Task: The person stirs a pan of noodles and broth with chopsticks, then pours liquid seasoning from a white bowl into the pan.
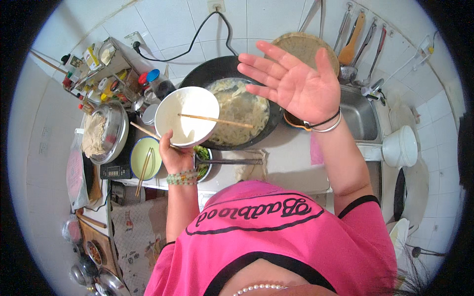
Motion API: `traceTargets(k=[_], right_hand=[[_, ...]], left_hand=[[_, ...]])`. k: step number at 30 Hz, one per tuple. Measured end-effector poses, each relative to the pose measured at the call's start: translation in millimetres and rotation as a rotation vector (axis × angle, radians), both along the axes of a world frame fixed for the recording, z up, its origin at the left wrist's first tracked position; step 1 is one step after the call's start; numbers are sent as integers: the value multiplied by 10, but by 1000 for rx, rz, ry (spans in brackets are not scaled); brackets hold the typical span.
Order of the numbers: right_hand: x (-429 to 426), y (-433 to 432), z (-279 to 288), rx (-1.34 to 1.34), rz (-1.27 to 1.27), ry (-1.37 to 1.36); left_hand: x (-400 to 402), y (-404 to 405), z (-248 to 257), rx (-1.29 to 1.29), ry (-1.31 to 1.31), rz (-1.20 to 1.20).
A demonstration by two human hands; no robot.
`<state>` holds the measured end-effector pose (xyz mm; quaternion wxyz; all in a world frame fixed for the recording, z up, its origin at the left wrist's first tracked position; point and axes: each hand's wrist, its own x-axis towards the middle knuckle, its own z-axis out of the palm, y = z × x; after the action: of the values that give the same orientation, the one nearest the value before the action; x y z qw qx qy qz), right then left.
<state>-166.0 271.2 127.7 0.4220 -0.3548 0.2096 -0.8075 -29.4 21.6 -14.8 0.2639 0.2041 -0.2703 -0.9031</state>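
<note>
My left hand [177, 154] grips a white bowl [168, 122] by its near underside, tilted beside the wok, and a chopstick [144, 130] passes near the thumb. Another chopstick [233, 121] reaches from the bowl's inside out over the wok. The bowl's inside shows a little pale residue. Raised with its palm up and fingers spread, my right hand [300, 83] holds nothing above the right side of the black wok [276, 118]. Pale, lumpy food in liquid [240, 111] fills the wok's middle. Behind my right hand leans a round wooden board [307, 44].
A green bowl [137, 168] with chopsticks, a bowl of chopped greens [203, 174] under a dark-handled ladle [233, 161], and a cloth [246, 172] lie near the counter's edge. Bottles and jars crowd the left. A steel sink [355, 111] and hanging utensils [348, 53] are at right.
</note>
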Motion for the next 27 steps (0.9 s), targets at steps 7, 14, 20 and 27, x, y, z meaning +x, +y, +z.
traceTargets(k=[7, 14, 20, 27], right_hand=[[-129, 365, 777, -120, -506, 398], [-543, 316, 369, 399, -1149, 793], [-616, 85, 144, 553, -1194, 921], [-577, 34, 110, 581, -1221, 986]], left_hand=[[44, -35, -9, 44, -95, 216], [41, 3, -31, -97, -32, 151], [90, 62, 48, -91, -48, 138], [159, 81, 70, -86, -82, 158]])
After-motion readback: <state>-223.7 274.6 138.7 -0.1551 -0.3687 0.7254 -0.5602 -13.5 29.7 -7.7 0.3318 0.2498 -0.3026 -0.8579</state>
